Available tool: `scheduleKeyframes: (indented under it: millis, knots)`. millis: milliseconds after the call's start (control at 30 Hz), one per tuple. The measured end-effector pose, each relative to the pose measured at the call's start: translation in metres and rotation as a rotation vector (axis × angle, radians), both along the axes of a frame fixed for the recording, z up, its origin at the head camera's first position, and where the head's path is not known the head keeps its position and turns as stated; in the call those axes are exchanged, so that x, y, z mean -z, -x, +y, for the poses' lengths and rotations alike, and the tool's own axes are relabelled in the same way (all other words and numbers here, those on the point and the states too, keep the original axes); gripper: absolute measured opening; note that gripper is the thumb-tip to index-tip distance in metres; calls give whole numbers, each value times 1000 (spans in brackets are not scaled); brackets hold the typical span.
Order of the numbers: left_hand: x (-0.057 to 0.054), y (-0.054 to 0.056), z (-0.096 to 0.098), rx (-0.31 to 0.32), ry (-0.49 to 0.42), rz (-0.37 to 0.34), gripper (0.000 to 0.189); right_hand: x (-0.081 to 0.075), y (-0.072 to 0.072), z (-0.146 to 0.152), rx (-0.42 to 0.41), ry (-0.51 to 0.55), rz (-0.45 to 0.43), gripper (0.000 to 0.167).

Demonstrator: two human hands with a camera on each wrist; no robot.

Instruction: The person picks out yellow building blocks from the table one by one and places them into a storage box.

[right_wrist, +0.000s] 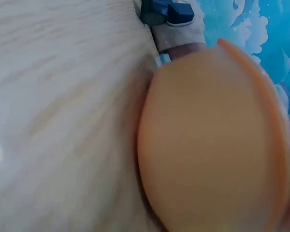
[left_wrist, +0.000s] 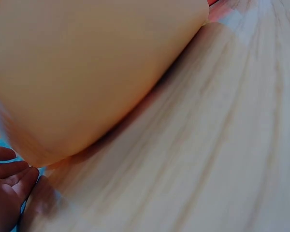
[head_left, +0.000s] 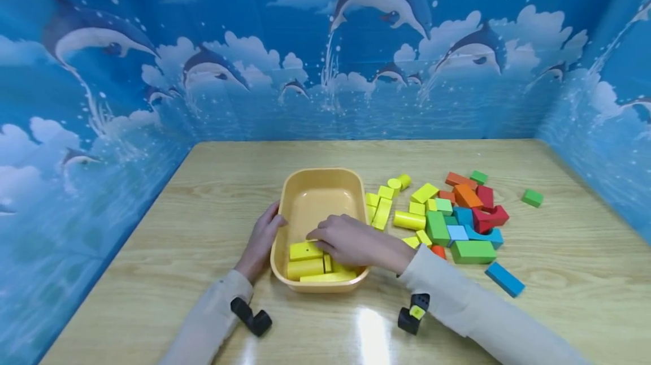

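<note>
While yellow blocks (head_left: 305, 268) lie together in the near end of a tan tub (head_left: 286, 195) on the table (head_left: 218, 173), a person's right hand (head_left: 346, 238) reaches over the right rim, fingers bent above them; whether it grips one is hidden. At left, the left hand (head_left: 261, 238) holds the tub's rim. Slackening there could let the tub slide. To the right sit loose yellow blocks (head_left: 382, 213), then a multicoloured pile (head_left: 463, 216); a careless swing of the right forearm (head_left: 391, 253) could scatter them.
</note>
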State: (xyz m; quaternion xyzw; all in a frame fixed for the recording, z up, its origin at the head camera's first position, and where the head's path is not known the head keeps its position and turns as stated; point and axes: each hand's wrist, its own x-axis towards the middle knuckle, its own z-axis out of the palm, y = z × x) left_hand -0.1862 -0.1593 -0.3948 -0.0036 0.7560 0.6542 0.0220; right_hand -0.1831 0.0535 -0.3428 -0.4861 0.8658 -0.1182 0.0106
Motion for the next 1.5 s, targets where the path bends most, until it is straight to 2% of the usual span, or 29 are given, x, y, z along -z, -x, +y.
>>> scheduleKeyframes:
  millis: [100, 200, 300, 400, 467, 667, 1000, 1200, 1333, 1500]
  knots:
    - [0, 0, 1, 2, 5, -7, 61, -6, 6, 24, 70, 129, 74, 26]
    - [-1, 0, 0, 3, 15, -10, 61, -11, 14, 58, 246, 196, 85, 27]
    - [-3, 0, -1, 8, 22, -19, 61, -11, 19, 92, 444, 104, -8, 31]
    - [-4, -1, -2, 11, 23, -35, 61, -4, 20, 117, 515, -22, -97, 35]
    - [-4, -2, -3, 10, 20, -44, 60, 3, 18, 127, 508, -54, -96, 37]
    - [-3, -1, -4, 6, 18, -37, 61, 20, 15, 135, 466, -41, 20, 41]
    - [-5, 0, -1, -5, 45, -57, 62, 23, 15, 136, 469, -26, 40, 41]
    - [-4, 0, -2, 10, 25, -49, 62, 24, 14, 135, 443, -9, 48, 41]
    - [-3, 0, -1, 13, 6, -47, 62, 20, 12, 130, 422, 67, 72, 43]
    - [-1, -1, -1, 5, -9, -17, 62, -1, 3, 106, 377, 195, 90, 45]
